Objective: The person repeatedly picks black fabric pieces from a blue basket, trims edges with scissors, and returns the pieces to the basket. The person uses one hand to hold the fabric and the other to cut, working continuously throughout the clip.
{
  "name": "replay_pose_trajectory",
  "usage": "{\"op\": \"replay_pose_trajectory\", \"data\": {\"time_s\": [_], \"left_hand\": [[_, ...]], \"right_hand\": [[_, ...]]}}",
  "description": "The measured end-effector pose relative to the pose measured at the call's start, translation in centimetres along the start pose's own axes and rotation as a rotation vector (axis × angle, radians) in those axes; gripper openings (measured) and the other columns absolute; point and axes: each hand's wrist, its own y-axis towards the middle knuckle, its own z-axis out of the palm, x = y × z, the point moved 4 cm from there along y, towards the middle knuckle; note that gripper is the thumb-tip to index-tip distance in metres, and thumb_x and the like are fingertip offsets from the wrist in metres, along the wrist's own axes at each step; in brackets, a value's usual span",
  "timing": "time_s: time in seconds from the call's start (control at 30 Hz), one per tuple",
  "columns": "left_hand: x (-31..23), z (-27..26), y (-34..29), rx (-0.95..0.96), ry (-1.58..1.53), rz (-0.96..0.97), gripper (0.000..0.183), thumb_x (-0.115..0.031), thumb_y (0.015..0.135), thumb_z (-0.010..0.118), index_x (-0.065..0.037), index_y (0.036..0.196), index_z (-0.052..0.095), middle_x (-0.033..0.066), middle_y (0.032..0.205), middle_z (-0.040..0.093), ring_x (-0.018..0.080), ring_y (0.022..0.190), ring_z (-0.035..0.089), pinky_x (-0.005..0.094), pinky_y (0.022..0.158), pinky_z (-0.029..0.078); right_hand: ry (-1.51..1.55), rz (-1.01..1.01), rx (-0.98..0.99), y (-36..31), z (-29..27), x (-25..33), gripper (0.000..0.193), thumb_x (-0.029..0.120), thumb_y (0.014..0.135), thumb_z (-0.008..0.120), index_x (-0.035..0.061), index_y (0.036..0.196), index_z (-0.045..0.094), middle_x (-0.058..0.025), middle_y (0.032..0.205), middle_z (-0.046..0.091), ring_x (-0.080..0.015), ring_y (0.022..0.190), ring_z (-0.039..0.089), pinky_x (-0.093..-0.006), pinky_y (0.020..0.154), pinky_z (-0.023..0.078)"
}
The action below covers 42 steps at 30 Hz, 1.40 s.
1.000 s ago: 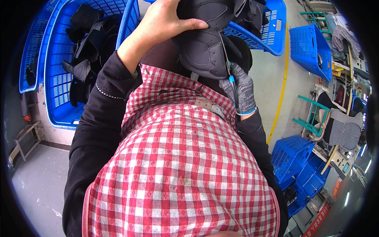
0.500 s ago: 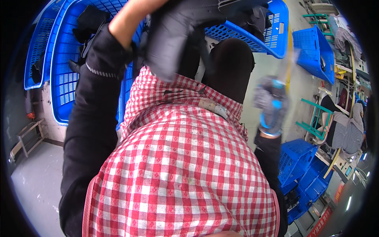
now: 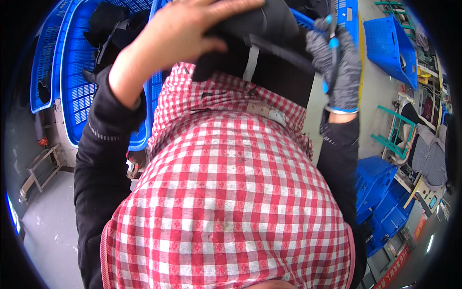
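Note:
My bare left hand reaches over my lap with its fingers stretched and spread. It is beside a smooth dark-grey piece of material, and I cannot tell whether it touches it. A narrow black strip and a pale band show below that piece, above my dark-clothed legs. On my right hand is a grey knitted glove. Its fingers close round a slim black-and-blue-handled tool, held upright to the right of the dark piece; the tool's working end is not clear.
Large blue plastic baskets with dark pieces in them stand at left. Another blue basket is at the far right of my lap. More blue crates, green metal frames and stacked crates line the right side.
My left hand has come down into view, its fingers spread. The dark piece has shifted up and right. My right hand has risen towards it with the tool.

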Motion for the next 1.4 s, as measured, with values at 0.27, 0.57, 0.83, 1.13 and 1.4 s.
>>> {"op": "replay_pose_trajectory", "data": {"time_s": [0.27,0.57,0.83,1.13,1.4], "left_hand": [[5.4,1.3,2.9,0.040,-0.396,-0.051,0.066,-0.003,0.088,0.073,-0.013,0.150,0.054,0.0179,0.149,0.057,0.0334,0.138,0.055,0.0375,0.114,0.043],[4.8,4.3,2.8,-0.200,-0.144,0.101,0.056,-0.012,0.087,0.079,-0.032,0.139,0.067,0.0003,0.150,0.059,0.0260,0.132,0.061,0.0355,0.103,0.055],[5.0,1.2,3.5,0.042,-0.407,-0.080,0.057,-0.009,0.084,0.076,-0.016,0.139,0.066,0.0165,0.150,0.057,0.0383,0.127,0.062,0.0407,0.107,0.051],[5.0,1.7,3.9,0.068,-0.402,-0.018,0.053,-0.014,0.087,0.075,-0.016,0.139,0.066,0.0149,0.147,0.059,0.0371,0.123,0.064,0.0393,0.104,0.051],[4.5,1.3,4.3,0.156,-0.384,-0.082,0.051,-0.018,0.088,0.075,-0.016,0.138,0.067,0.0131,0.145,0.061,0.0366,0.120,0.065,0.0389,0.103,0.051]], "right_hand": [[-0.695,-0.406,0.001,1.7,1.1,5.1,0.059,0.027,0.086,0.086,0.0026,0.131,0.057,-0.0058,0.098,0.067,-0.0180,0.087,0.068,-0.0298,0.078,0.055],[-0.664,-0.118,0.095,9.5,-0.6,-8.6,0.033,0.017,0.096,0.074,0.0041,0.125,0.065,-0.0072,0.111,0.072,-0.0250,0.101,0.070,-0.0338,0.099,0.054],[0.302,-0.009,0.076,4.8,-4.8,0.5,0.029,0.024,0.112,0.049,0.0050,0.127,0.063,-0.0134,0.114,0.070,-0.0186,0.097,0.071,-0.0294,0.086,0.058],[-0.176,0.403,0.590,-5.5,1.6,-0.5,0.032,0.018,0.108,0.056,0.0008,0.134,0.061,-0.0105,0.115,0.071,-0.0158,0.095,0.072,-0.0277,0.087,0.061],[-0.028,0.540,0.524,-4.8,1.3,-0.9,0.034,0.018,0.110,0.051,-0.0023,0.137,0.057,-0.0129,0.120,0.068,-0.0164,0.097,0.071,-0.0255,0.087,0.061]]}}
